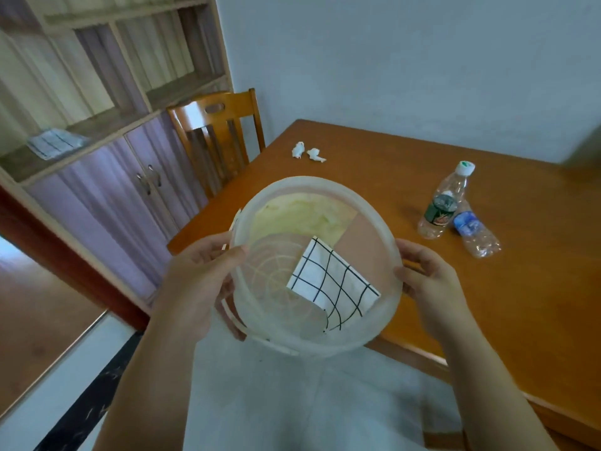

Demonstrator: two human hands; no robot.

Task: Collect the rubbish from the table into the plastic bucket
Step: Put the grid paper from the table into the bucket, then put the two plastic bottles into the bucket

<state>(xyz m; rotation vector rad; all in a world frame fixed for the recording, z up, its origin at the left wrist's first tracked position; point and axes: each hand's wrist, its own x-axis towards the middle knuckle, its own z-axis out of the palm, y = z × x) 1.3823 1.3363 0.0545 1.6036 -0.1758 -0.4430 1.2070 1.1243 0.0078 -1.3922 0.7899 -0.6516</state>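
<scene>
I hold a translucent plastic bucket (pixel 387 236) in the air in front of me, over the near left corner of the table (pixel 390 164). My left hand (pixel 201 281) grips its left rim and my right hand (pixel 429 281) grips its right rim. A white piece with a black grid pattern (pixel 335 284) shows through the bucket's bottom. Two crumpled white tissues (pixel 307 153) lie on the table's far left. Two plastic bottles are on the right: one upright with a green label (pixel 444 203), one lying with a blue label (pixel 474 231).
A wooden chair (pixel 218 138) stands at the table's left side. Behind it is a cabinet with open shelves and purple doors (pixel 107 177). A pale wall runs behind the table. Light floor lies below me.
</scene>
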